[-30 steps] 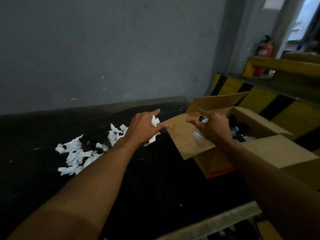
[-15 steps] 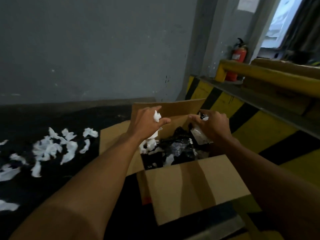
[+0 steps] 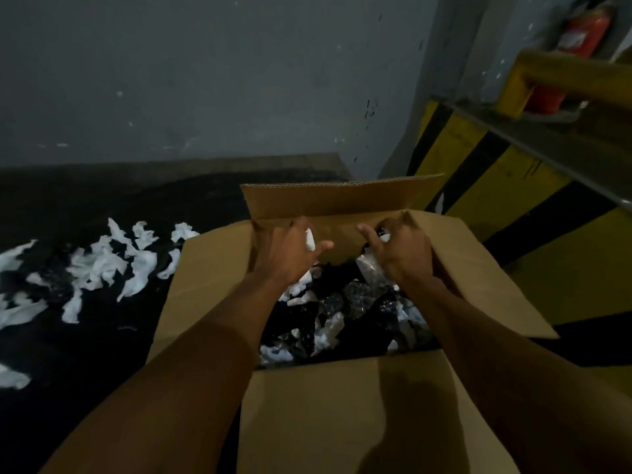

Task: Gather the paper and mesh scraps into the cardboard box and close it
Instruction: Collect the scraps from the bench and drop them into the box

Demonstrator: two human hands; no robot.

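Clutching one paper scrap (image 3: 310, 241), fingers (image 3: 322, 247) of left hand (image 3: 285, 260); one glossy scrap (image 3: 370, 265), right hand (image 3: 405, 256); both above one cardboard box (image 3: 342, 408).

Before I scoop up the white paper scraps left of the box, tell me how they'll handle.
The paper scraps look crumpled and thin, so probably floppy and very light. They lie loose in separate bits on the dark surface, so a push would likely scatter them. Pinching a bunch, as the left hand does, seems surest.
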